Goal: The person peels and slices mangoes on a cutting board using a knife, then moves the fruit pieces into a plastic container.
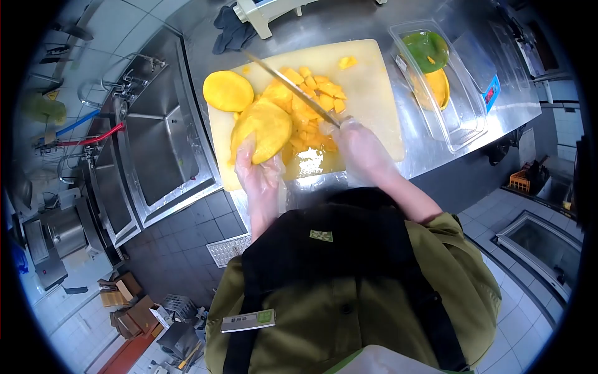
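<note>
In my gloved left hand (255, 171) is a peeled mango half (265, 131), held at the near left of the cutting board (380, 93). My right hand (358, 146), also gloved, grips a long knife (293, 87) whose blade points up and left over the board. Beneath and behind the blade lie mango cubes (327, 93) in a wet pile. Another peeled mango piece (228, 91) rests at the board's left edge, and a small mango scrap (347, 62) lies near the far edge.
Right of the board, a clear plastic container (458, 134) holds green peel (425, 51) and a yellow mango piece (436, 88). A dark cloth (233, 30) lies beyond the board beside a white stand (268, 15). Metal sinks (163, 149) are at the left.
</note>
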`<state>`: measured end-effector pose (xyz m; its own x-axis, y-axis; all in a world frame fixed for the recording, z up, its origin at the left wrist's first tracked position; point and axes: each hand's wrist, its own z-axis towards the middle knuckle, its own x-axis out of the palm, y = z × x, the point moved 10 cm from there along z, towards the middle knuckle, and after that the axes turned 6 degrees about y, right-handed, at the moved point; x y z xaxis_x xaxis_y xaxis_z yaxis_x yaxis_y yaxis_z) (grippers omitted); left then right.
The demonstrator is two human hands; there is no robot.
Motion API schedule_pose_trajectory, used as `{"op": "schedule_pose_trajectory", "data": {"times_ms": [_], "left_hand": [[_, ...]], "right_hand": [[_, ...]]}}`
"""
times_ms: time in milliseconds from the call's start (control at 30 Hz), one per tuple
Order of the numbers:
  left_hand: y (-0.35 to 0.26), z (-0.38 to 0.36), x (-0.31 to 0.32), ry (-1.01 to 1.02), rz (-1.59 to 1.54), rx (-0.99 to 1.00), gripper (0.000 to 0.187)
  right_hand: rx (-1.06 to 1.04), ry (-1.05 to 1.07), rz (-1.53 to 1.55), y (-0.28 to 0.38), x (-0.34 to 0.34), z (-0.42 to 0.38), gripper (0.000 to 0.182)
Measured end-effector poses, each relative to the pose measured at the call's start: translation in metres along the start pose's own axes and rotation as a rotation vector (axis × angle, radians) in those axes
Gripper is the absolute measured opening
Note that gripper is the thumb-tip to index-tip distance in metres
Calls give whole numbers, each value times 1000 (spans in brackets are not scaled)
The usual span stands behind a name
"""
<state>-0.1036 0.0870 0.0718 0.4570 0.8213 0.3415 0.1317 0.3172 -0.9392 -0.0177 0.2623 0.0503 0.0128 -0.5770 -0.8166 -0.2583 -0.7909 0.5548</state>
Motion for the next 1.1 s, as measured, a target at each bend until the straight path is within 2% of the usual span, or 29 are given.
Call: {"op": "schedule_pose_trajectory", "data": {"times_ms": [67,100,167,300,400,467,533,567,633,700,767,800,867,967,1033,1100], "left_hand": [[-1,0,2,66,409,121,42],[-6,2,12,102,616,169,41],[8,0,14,-7,254,18,41],[40,0,15,-159,-414,-213,38],[32,-13,23,-257,-246,-212,37],[38,-24,16,-292,-114,-370,37],[37,-26,17,-316,-83,-409,35],[33,-24,21,-327,-117,-367,32],[16,-15,19,-231,195,-209,26],[15,-9,15,-2,874,41,22],[1,-7,20,-42,974,524,24],[-4,-16,22,-62,1014,769,24],[40,-4,-16,-7,797,435,24],[69,7,-26,11,90,-37,24],[60,10,0,-24,-298,-225,24],[42,14,26,-85,-435,-263,24]], "right_hand": [[34,-39,70,17,-18,-11,16],[-44,-34,102,26,-22,-16,15],[-202,-25,164,40,-26,-25,14],[-297,-65,38,50,-25,-25,11],[-273,-66,-49,49,-17,-18,11],[-270,-110,-23,49,-19,-16,10],[-199,-35,-3,43,-10,-9,14],[-166,4,7,39,-4,-7,15],[-216,-76,76,38,-5,-9,16],[-234,-97,106,38,-6,-10,17],[-224,-57,102,40,-2,-7,18],[-275,-112,46,46,-8,-8,17],[-369,-225,-61,58,-19,-13,15],[-316,-212,-100,56,-25,-9,14],[-362,-253,-87,61,-35,-13,12],[-380,-273,-87,62,-38,-14,11]]}}
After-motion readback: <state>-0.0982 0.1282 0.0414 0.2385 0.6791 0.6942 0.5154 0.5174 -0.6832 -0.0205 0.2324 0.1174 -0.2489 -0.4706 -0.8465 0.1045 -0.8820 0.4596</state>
